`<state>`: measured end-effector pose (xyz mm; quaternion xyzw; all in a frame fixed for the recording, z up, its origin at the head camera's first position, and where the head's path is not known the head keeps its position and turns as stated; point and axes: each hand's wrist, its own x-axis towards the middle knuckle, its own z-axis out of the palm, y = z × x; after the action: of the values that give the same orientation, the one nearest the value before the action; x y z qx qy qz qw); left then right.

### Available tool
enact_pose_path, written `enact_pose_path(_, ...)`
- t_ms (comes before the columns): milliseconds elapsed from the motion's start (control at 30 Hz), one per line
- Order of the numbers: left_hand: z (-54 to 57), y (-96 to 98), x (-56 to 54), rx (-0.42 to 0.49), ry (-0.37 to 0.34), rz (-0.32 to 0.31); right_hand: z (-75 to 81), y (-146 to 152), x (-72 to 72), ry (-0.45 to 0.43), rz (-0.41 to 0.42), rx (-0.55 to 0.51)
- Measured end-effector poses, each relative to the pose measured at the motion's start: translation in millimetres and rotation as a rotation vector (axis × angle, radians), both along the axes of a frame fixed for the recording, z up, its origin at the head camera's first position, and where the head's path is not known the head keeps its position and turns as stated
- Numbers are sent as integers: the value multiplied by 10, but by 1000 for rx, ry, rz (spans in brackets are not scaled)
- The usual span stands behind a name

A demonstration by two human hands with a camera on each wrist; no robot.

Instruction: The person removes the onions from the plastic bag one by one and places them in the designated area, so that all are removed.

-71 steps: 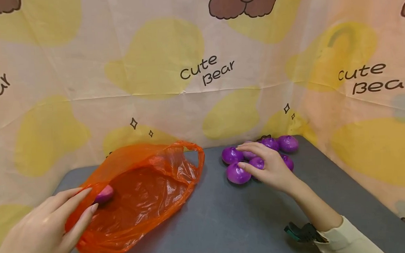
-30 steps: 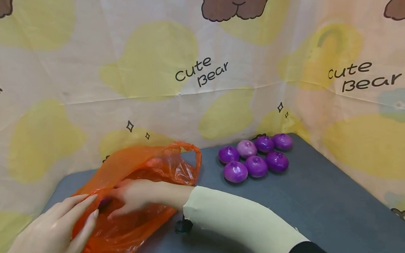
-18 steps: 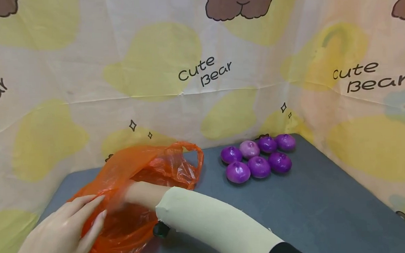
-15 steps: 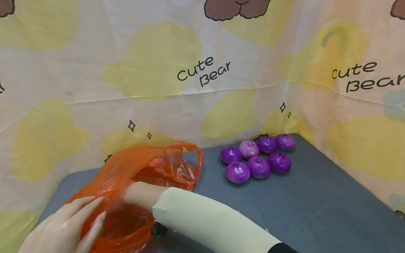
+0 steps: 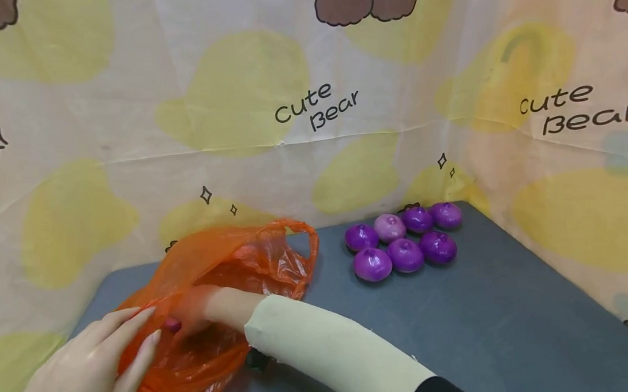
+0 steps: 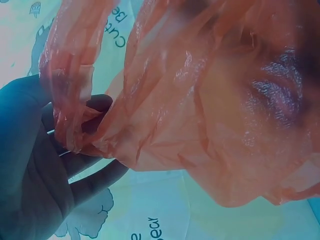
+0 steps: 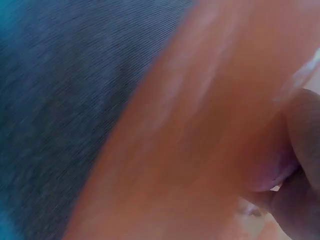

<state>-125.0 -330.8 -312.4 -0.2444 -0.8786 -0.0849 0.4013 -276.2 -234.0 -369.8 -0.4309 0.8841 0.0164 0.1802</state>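
My left hand [image 5: 88,359] pinches the edge of a thin orange plastic bag [image 5: 206,246] at the left of the table. In the left wrist view, the fingers curl about the bag's gathered plastic [image 6: 75,120]. My right hand [image 5: 193,307] is inside the bag's mouth, blurred and partly veiled by the film. A bit of a purple onion [image 5: 173,325] shows beside its fingers. In the right wrist view, that onion [image 7: 272,172] lies between the thumb and fingers, behind the orange film. Most of it is hidden.
Several shiny purple onions [image 5: 405,255] stand in two rows at the back right of the grey table [image 5: 484,317]. One of them [image 5: 390,228] is paler. A bear-print cloth [image 5: 248,94] hangs behind and to the right. The bag's loop handle [image 5: 312,248] points toward the onions.
My right hand has gone from the onion rows into the bag, deeper at first, then back slightly to the right. The left hand keeps its pinch on the bag.
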Motion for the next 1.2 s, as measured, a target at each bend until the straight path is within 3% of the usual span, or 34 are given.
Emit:
enact_pose_path(100, 18, -21, 21, 1, -17, 31, -64, 85, -80, 11, 22, -95)
enact_pose_path(300, 1, -1, 41, 0, -21, 55, -111, 260, -71, 131, 6, -21)
enact_pose_path(433, -10, 17, 28, -2, -12, 39, -94, 394, -54, 179, 69, -27)
enact_pose_path(600, -8, -19, 11, -6, -22, 41, -1, 621, 38, 243, 167, -59)
enact_pose_path(733, -31, -47, 17, -21, -70, 78, 79, 809, 155, 234, 209, -92)
enact_pose_path(967, -46, -49, 33, -34, -137, 125, 195, 1165, 293, 201, 252, -246)
enact_pose_path(1200, -19, -67, 46, -47, -206, 156, 264, 1604, 391, 177, 220, -469)
